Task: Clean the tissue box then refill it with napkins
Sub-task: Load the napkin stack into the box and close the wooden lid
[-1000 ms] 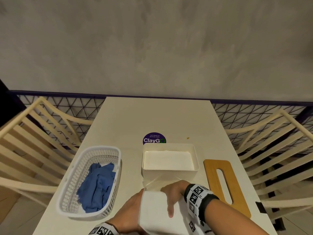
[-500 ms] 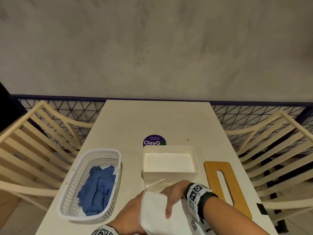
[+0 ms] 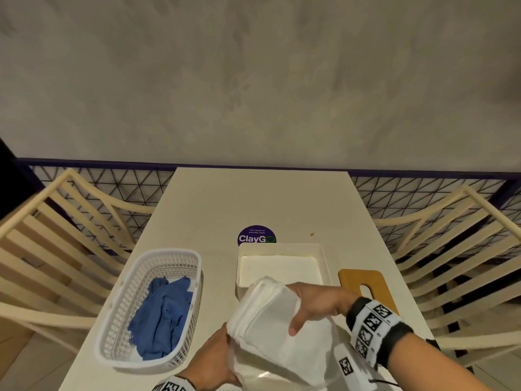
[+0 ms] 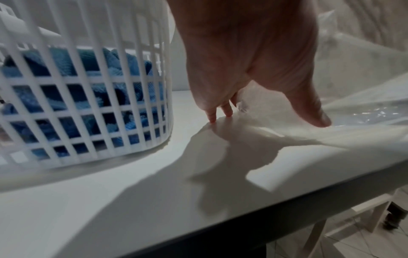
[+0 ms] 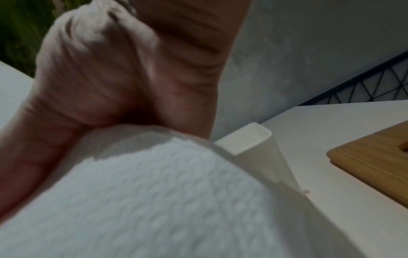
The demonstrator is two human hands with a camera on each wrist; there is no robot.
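The white tissue box point(image 3: 324, 258) stands open mid-table with a flat layer of white napkins point(image 3: 279, 269) inside; its corner point(image 5: 247, 137) shows in the right wrist view. My right hand point(image 3: 298, 309) grips a thick stack of white napkins point(image 3: 267, 320), thumb on top and the other fingers hidden beneath. The stack is tilted, its far end over the box's near rim. The embossed napkins point(image 5: 165, 200) fill the right wrist view below the right hand point(image 5: 106, 83). My left hand point(image 3: 214, 359) holds the clear plastic wrapper point(image 4: 364, 113) at the table's front edge.
The wooden lid point(image 3: 375, 283) with a slot lies flat to the right of the box. A white slatted basket point(image 3: 118, 314) holding a blue cloth point(image 3: 160, 314) stands to the left. A purple round sticker point(image 3: 256, 235) lies behind the box. Slatted chairs flank the table.
My right hand has raised the napkin stack out of the wrapper and carried it forward, so its far end now overlaps the box's near rim. The left hand stayed low at the wrapper.
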